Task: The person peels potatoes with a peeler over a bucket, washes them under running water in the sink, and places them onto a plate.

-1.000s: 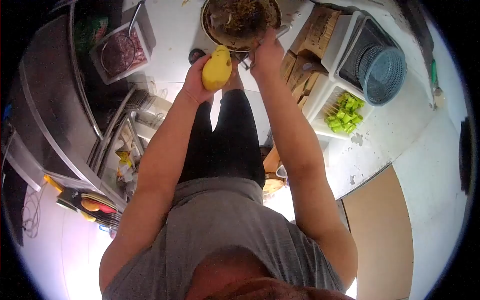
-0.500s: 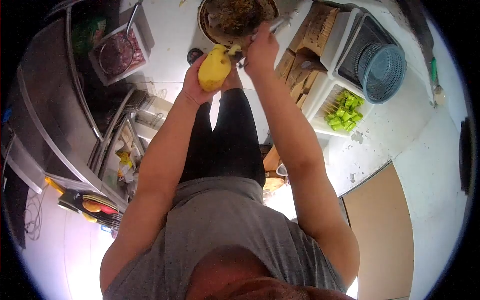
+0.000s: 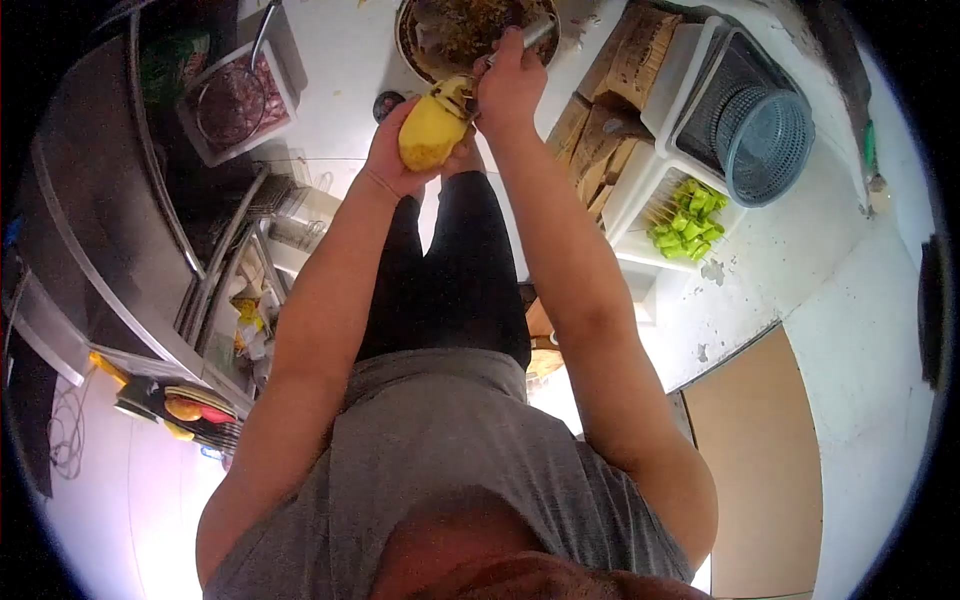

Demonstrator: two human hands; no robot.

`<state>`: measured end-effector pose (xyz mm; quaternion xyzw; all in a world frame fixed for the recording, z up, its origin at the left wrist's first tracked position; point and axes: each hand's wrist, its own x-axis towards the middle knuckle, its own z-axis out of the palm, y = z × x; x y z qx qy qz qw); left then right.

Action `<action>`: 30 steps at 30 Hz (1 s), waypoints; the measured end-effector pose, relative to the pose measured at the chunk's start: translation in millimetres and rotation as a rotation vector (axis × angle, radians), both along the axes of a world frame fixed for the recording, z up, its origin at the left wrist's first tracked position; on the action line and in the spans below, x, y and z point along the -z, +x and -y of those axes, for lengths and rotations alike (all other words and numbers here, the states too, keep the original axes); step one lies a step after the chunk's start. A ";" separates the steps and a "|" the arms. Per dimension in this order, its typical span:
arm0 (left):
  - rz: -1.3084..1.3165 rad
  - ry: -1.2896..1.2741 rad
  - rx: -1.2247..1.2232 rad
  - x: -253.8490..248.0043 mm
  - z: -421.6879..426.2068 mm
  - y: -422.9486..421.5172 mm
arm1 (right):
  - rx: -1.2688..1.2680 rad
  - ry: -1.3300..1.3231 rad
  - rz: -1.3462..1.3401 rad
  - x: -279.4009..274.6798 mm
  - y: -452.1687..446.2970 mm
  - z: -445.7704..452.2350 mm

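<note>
My left hand (image 3: pixel 386 152) is wrapped around a large, yellow, partly peeled potato (image 3: pixel 430 138), with brownish patches at its lower end. A dark, curled strip shows at its upper end. My right hand (image 3: pixel 510 90) grips a peeler (image 3: pixel 540 30) by its pale handle, which sticks out past the fingers. The peeler's head is at the potato's upper right side, mostly hidden by the fingers. Just beyond both hands is a round basin (image 3: pixel 403 45) with brown scraps and peelings inside.
To the left stands a white tub (image 3: pixel 215 158) of reddish pieces with a wire strainer (image 3: pixel 232 105). On the right are cardboard (image 3: pixel 640 60), a blue-grey basket (image 3: pixel 768 150) and a white bin (image 3: pixel 632 205) with skewered green pieces (image 3: pixel 690 220). Metal shelving (image 3: pixel 165 200) lines the left.
The potato has tilted in my left hand and moved slightly up. My right hand has shifted a little up, its peeler handle now angled more over the basin.
</note>
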<state>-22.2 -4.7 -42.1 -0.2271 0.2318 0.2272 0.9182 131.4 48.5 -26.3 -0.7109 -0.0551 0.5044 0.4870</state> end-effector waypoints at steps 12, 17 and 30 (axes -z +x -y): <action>-0.343 -0.023 0.091 -9.4 -16.5 1.4 | 0.125 -0.099 -0.098 1.5 19.1 -10.0; -0.548 0.070 0.177 -14.6 -17.7 7.1 | -0.097 -0.122 0.002 8.9 10.6 1.3; -0.620 0.193 0.332 -18.1 -15.3 4.3 | -0.324 -0.130 0.219 34.2 11.6 7.6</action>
